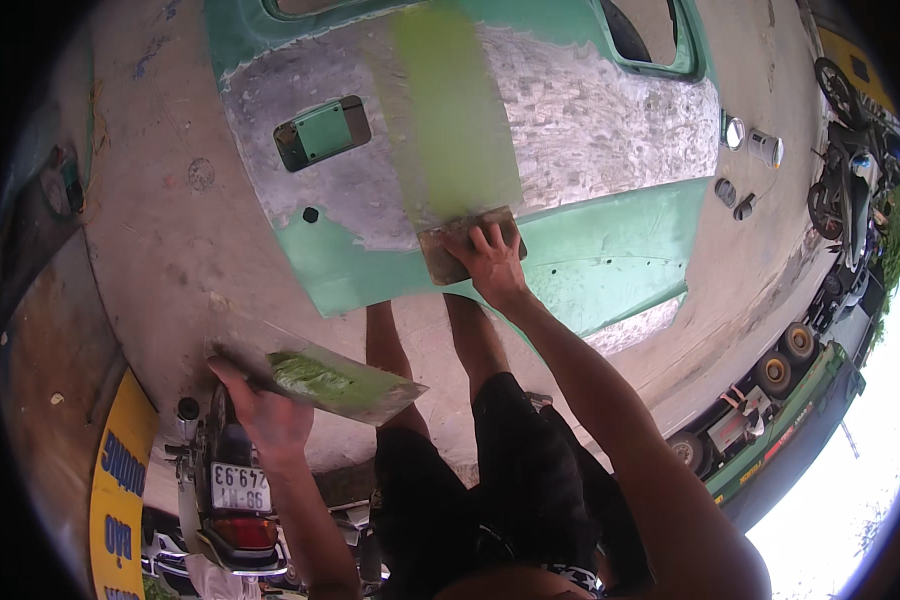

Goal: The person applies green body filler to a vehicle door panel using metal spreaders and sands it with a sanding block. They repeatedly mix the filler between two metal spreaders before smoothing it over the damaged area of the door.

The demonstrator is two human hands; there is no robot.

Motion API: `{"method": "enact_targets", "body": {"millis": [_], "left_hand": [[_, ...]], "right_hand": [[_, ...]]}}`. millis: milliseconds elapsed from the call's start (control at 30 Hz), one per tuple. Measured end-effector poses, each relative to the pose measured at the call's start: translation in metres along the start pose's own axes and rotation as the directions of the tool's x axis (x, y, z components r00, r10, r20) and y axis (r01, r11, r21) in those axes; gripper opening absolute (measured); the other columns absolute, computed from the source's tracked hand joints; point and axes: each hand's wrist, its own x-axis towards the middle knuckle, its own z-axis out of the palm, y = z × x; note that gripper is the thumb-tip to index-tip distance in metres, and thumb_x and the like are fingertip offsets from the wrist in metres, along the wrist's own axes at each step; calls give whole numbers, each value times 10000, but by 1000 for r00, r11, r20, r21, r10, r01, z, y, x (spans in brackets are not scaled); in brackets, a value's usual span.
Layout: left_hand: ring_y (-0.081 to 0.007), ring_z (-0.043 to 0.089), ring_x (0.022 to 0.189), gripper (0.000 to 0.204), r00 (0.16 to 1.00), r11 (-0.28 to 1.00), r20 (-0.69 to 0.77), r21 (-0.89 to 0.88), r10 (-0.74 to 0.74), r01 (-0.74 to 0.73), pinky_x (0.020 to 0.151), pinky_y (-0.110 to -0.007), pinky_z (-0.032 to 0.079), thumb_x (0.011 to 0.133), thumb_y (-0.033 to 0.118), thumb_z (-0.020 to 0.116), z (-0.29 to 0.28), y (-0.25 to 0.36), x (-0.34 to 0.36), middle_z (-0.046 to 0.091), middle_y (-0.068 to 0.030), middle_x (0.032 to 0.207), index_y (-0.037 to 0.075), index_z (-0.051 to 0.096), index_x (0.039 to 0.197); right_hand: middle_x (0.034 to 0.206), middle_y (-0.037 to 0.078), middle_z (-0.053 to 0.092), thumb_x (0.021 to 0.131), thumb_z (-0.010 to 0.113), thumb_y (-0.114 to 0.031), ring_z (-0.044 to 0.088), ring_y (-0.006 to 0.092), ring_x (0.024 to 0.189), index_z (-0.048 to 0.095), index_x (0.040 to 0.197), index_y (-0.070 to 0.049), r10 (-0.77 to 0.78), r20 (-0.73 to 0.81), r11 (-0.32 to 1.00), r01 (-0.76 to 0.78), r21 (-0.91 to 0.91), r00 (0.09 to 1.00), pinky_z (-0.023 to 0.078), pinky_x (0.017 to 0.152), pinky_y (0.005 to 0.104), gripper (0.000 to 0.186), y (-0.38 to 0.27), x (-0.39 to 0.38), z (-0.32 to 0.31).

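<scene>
1. In the head view, the body panel (620, 110), green with a broad grey, scuffed area, lies ahead of the person, beyond both hands and nearer to the right one.
2. The right hand (492, 262) grips a flat, rectangular spreader (442, 264), with its fingers splayed over the upper face and the thumb toward the left. The spreader is on the panel, near the panel's lower edge.
3. A wide yellow-green strip (455, 120) runs from the top of the panel down to the spreader, crossing the grey area; its lower end meets the tool just past the right hand's fingertips.
4. The left hand (272, 425) holds a flat board (378, 396) by its near edge, apart from the panel and lower to its left. Most of the fingers are hidden, so how far they curl underneath I cannot tell.
5. A smeared lump of green paste (308, 378) sits on that board, just beyond the left hand; the board's far left part is blurred.
6. Left of the strip, the panel has a recess holding a green flap (325, 132), with a small dark hole (310, 215) below it.
7. Both hands are in front of the person's black shorts (520, 440); a motorcycle (242, 495) stands beside the left forearm.
</scene>
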Motion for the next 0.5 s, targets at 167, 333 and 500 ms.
{"method": "enact_targets", "body": {"millis": [167,333,500], "left_hand": [[-214,392,1338,766,987,943,84,-292,-139,158,1141,-403,279,961,689,357,1,-10,-7,412,-9,1486,153,342,1509],[-217,409,1324,771,978,875,124,-439,-168,206,1130,-393,298,970,697,299,15,-25,0,419,-9,1477,136,366,1495],[-193,384,1297,565,994,943,92,-330,67,-33,1142,-341,290,1064,331,442,-7,-54,0,372,-67,1466,70,212,1510]], "right_hand": [[1462,123,376,776,563,20,380,367,1348,584,1359,-331,-122,-48,991,119,-59,991,374,1017,580,681,6,64,-81],[1145,92,519,816,540,13,477,309,1138,591,1346,-330,-139,-245,987,114,-112,960,368,983,531,633,6,259,-134],[1176,85,526,859,549,-60,472,320,1157,605,1321,-379,-190,-250,970,142,-197,949,374,964,586,564,-40,329,-120]]}}
